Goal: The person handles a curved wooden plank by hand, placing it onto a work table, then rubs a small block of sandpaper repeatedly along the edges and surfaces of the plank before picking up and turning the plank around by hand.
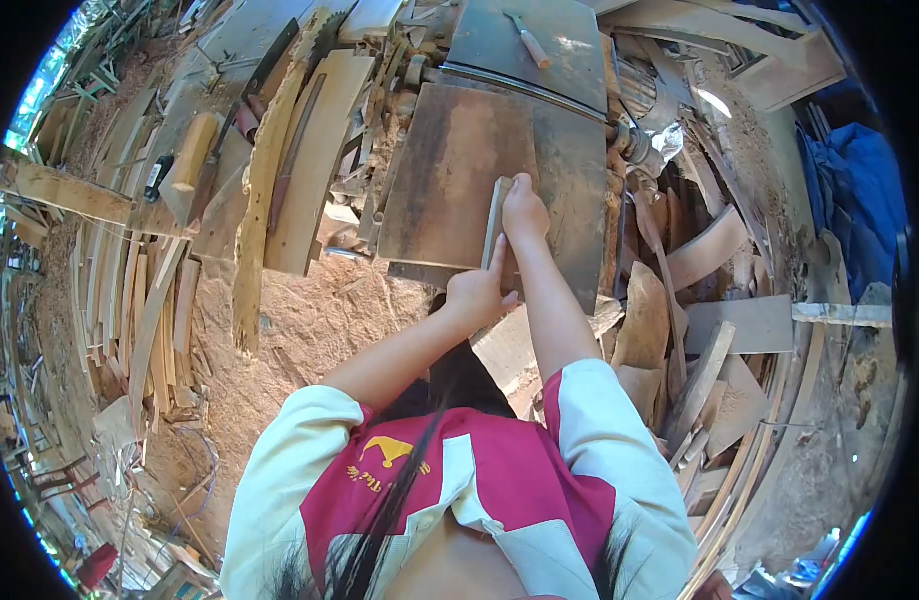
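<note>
A narrow wooden strip [496,222] lies lengthwise on the flat, worn metal table [450,170] of a woodworking machine. My right hand [525,210] is closed on the far part of the strip, along its right side. Closer to my body, my left hand [475,297] grips the near end, its index finger stretched forward along the wood and its thumb pointing right. Part of the strip is hidden behind my fingers. Beyond a dark slot across the machine, a tool with a wooden handle [533,50] rests on the rear plate [480,45].
At left, a bench carries long boards [325,150], a rough-edged plank [270,190], a wooden block [195,152] and a saw-like blade [270,60]. Offcuts [715,370] are heaped at right, near a blue tarp [860,195]. Sawdust [300,320] covers the ground.
</note>
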Available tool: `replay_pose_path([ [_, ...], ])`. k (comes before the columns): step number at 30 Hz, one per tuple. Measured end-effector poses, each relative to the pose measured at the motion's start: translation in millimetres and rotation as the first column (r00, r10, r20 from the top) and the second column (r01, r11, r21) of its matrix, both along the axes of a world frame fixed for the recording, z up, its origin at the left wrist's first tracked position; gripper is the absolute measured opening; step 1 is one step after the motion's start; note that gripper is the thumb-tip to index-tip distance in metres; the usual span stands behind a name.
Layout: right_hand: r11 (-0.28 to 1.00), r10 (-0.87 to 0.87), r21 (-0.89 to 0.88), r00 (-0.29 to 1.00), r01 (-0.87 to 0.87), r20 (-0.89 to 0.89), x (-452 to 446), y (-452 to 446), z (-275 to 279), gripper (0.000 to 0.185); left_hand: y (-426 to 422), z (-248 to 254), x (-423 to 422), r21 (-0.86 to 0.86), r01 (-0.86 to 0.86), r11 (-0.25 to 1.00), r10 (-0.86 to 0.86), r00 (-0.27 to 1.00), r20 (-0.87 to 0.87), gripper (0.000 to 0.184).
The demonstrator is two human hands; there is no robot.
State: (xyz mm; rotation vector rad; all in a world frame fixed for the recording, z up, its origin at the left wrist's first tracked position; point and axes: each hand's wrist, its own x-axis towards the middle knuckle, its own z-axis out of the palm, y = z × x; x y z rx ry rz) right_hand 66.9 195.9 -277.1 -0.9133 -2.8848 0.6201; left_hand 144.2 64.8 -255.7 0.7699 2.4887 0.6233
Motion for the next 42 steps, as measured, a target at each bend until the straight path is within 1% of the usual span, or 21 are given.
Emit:
replay_pose_path([
  [3,1.0,-0.003,-0.008,1.0,0.003,0.0,32.0,-12.2,3.5,0.024,-11.8,-4.1,31.2,0.049,0.019,0.999,-0.019,1.0,-0.017,0.101],
  [6,1.0,0.007,-0.004,1.0,-0.007,0.029,50.6,-16.2,5.7,0.024,-15.5,-7.9,51.0,0.041,0.036,0.999,-0.034,0.998,-0.055,0.101],
  [7,1.0,0.003,-0.005,0.999,-0.003,0.034,54.3,-16.8,5.4,0.024,-16.2,-9.8,56.4,0.065,0.03,0.997,-0.022,0.993,-0.12,0.1],
  [10,0.999,0.032,0.034,0.999,-0.031,-0.005,54.9,-13.6,6.4,0.023,-13.5,-13.0,56.9,0.065,0.052,0.996,-0.042,0.988,-0.146,0.099],
  [13,0.999,0.038,0.035,0.999,-0.039,0.024,44.2,-9.7,1.3,0.023,-10.1,-13.5,49.9,0.103,0.058,0.993,-0.042,0.987,-0.154,0.099],
  [17,0.998,0.025,0.05,1.0,-0.024,-0.006,21.6,8.6,-1.3,0.022,8.4,-12.0,23.5,0.092,0.072,0.993,-0.061,0.991,-0.119,0.099],
  [20,0.999,0.02,0.05,0.999,-0.019,-0.034,-7.7,26.0,-3.1,0.022,28.0,-5.4,-4.4,0.045,0.054,0.998,-0.05,0.995,-0.083,0.099],
  [22,0.999,0.017,0.052,0.998,-0.014,-0.061,-34.9,37.5,-1.3,0.022,41.5,-6.2,-29.0,0.043,0.054,0.998,-0.05,0.995,-0.085,0.099],
  [23,0.998,0.018,0.061,0.999,-0.015,-0.047,-48.3,43.8,-1.7,0.022,48.9,-7.8,-41.4,0.04,0.059,0.997,-0.055,0.995,-0.089,0.099],
  [25,0.998,0.014,0.068,0.999,-0.012,-0.028,-75.7,56.0,0.9,0.022,64.8,-8.8,-67.9,0.067,0.017,0.998,-0.01,0.995,-0.102,0.1],
  [26,0.998,0.016,0.061,0.999,-0.013,-0.046,-90.6,62.2,1.1,0.022,72.5,-10.3,-82.4,0.064,0.021,0.998,-0.015,0.995,-0.097,0.1],
  [28,0.999,0.014,0.05,0.998,-0.011,-0.056,-123.2,76.1,-0.4,0.022,87.6,-1.2,-118.6,-0.004,0.027,1.0,-0.027,0.998,-0.05,0.099],
  [29,0.999,0.02,0.049,0.997,-0.016,-0.075,-141.3,83.4,-2.2,0.022,95.4,-5.1,-135.3,-0.009,0.029,1.0,-0.029,0.999,-0.043,0.099],
  [31,0.999,0.02,0.041,0.996,-0.017,-0.084,-175.8,96.9,-4.3,0.022,110.2,-10.9,-166.2,0.002,0.017,1.0,-0.016,0.993,-0.12,0.099],
  [32,0.999,0.037,0.037,0.993,-0.033,-0.108,-191.2,102.5,-4.2,0.022,117.7,-12.5,-179.9,-0.004,0.021,1.0,-0.021,0.994,-0.109,0.099],
  [33,0.998,0.053,0.035,0.99,-0.048,-0.135,-205.5,107.8,-4.4,0.022,125.0,-8.3,-193.9,-0.008,-0.007,1.0,0.006,0.997,-0.075,0.094],
  [35,0.998,0.054,0.037,0.991,-0.05,-0.126,-228.8,113.0,-4.1,0.021,138.1,-0.1,-216.6,-0.002,-0.069,0.998,0.069,0.998,0.002,0.087],
  [39,0.997,0.072,0.036,0.988,-0.068,-0.135,-247.8,117.2,-5.8,0.02,143.0,-4.6,-233.5,0.027,-0.132,0.991,0.131,0.991,0.042,0.087],
  [42,0.997,0.059,0.051,0.987,-0.052,-0.148,-244.7,115.6,-2.9,0.021,137.4,-0.4,-230.6,0.063,-0.104,0.993,0.104,0.995,0.011,0.089],
])
